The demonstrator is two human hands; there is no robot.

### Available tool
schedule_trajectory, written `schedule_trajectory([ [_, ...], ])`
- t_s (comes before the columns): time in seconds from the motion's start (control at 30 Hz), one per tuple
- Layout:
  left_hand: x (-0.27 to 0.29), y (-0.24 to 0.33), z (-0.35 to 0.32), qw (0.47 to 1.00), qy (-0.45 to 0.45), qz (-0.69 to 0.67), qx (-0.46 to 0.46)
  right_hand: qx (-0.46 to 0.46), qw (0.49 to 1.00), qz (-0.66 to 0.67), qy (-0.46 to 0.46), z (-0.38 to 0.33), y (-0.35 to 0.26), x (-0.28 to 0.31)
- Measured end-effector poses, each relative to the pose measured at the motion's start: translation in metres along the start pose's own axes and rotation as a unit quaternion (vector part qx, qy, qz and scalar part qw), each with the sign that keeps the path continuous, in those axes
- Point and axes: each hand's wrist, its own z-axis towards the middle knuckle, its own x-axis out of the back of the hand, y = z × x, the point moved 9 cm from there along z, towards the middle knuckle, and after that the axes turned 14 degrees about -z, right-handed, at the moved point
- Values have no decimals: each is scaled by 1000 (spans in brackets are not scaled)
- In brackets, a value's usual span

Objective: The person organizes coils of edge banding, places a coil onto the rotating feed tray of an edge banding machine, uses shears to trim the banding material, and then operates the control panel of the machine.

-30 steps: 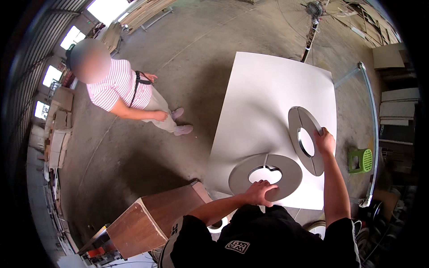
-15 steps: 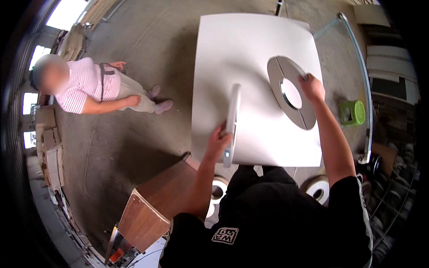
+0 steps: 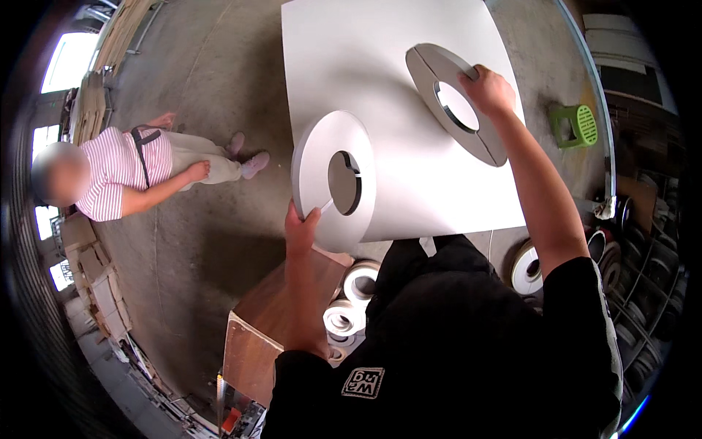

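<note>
My left hand (image 3: 301,228) is closed on the lower edge of a flat white ring-shaped roll (image 3: 316,157), held upright with its broad face and round hole showing. A narrow pale strip crosses the face near my fingers. My right hand (image 3: 488,89) grips the upper right rim of a flat grey ring-shaped roll (image 3: 426,77), its fingers partly hidden behind the rim. A thin dark seam runs across the grey face on both sides of the hole. This roll is tilted over the white tabletop (image 3: 446,201); whether it touches the surface I cannot tell.
Stacked white rolls (image 3: 344,317) stand on the floor beside a brown wooden box (image 3: 274,314). Another roll (image 3: 526,269) lies to the right. A green stool (image 3: 574,126) stands beyond the table. A person in a striped shirt (image 3: 113,168) stands at left.
The white roll has turned from edge-on to showing its face and moved left with my left hand. My right hand still holds the grey roll. The table sits higher in the view.
</note>
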Motion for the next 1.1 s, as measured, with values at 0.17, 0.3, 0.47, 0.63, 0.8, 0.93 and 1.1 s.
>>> schedule_trajectory([
  [0.17, 32, 4, -37, 979, 9, 206, 4, -7, 1000, 2, -11, -2, 6, -2],
  [0.3, 5, 48, -33, 950, -17, 312, 1, -18, 1000, 3, 1, 0, 18, -9],
  [0.47, -69, 91, 1, 907, -39, 405, -104, -15, 1000, 7, 10, -8, 16, -8],
  [0.63, -106, 108, 26, 907, -50, 394, -136, -12, 1000, 22, 1, -15, 13, -6],
  [0.8, -84, 118, -18, 969, -23, 169, -180, -14, 999, 22, 32, -15, 19, -9],
  [0.93, -19, 59, -45, 958, -4, 274, -88, -7, 999, 27, 34, -16, 22, -8],
  [1.1, 17, 35, -60, 965, 33, 245, -89, -1, 998, 23, 51, -22, 22, -15],
])
